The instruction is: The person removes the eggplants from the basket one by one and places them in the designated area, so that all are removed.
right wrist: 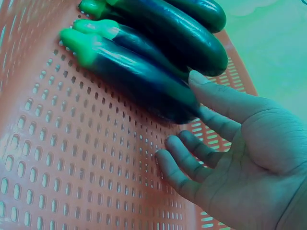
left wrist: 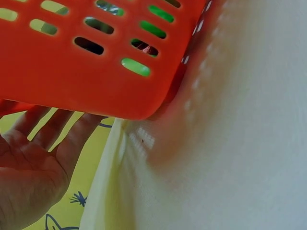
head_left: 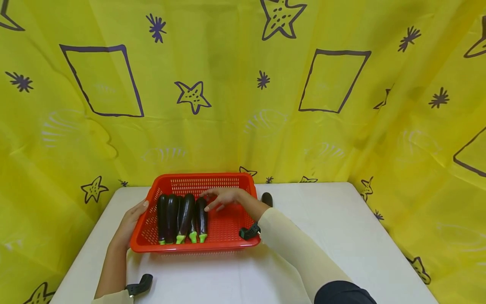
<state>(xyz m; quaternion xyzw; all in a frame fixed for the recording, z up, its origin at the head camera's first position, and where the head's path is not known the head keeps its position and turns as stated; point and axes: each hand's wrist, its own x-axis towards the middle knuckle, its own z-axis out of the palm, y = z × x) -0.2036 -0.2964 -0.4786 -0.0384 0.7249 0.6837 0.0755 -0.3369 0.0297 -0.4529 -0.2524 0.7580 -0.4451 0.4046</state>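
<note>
A red perforated plastic basket stands on the white table with several dark eggplants side by side in its left half, green stems toward the front. My left hand holds the basket's left rim; in the left wrist view its fingers pass behind the red edge. My right hand reaches over the right side into the basket. Its thumb and index finger lie at the stemless end of the rightmost eggplant, loosely spread, and the other fingers hang apart over the basket floor.
One more eggplant lies on the table just outside the basket's right wall, partly behind my right forearm. A yellow curtain with drawn stars encloses the table at the back and sides.
</note>
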